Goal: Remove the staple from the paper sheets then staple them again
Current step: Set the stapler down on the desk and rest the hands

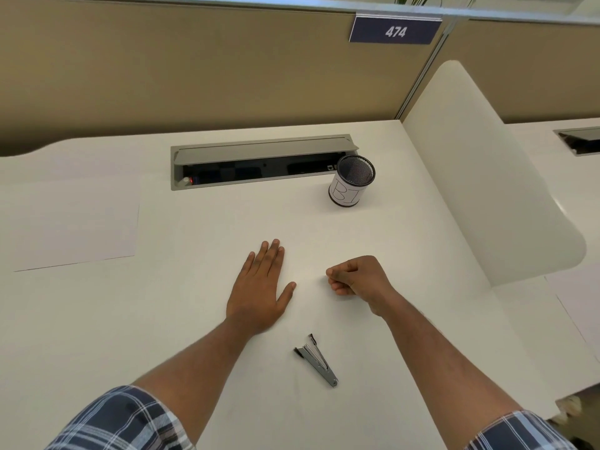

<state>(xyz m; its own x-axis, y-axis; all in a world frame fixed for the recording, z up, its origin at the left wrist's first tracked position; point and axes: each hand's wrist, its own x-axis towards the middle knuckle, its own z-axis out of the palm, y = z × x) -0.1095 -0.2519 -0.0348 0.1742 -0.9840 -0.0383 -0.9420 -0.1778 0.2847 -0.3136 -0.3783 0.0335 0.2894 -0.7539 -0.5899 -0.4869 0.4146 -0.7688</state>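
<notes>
Two hands: left hand flat, right hand perhaps pinching.

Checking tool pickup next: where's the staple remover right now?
Head view: the staple remover lies on the desk in the lower centre, between the forearms, nearer the person than both hands, untouched.

An office, no question: we're looking down on a white table at an open-plan workstation. Tan fabric partition panels run along the back, and a dark blue number plate reading 474 hangs from the top rail. A grey cable hatch is set into the table, lid up, sockets showing inside. Just beside it stands a black mesh pen cup. A white rounded divider walls off the neighbouring table, which has its own hatch. A blank paper sheet lies at left.
</notes>
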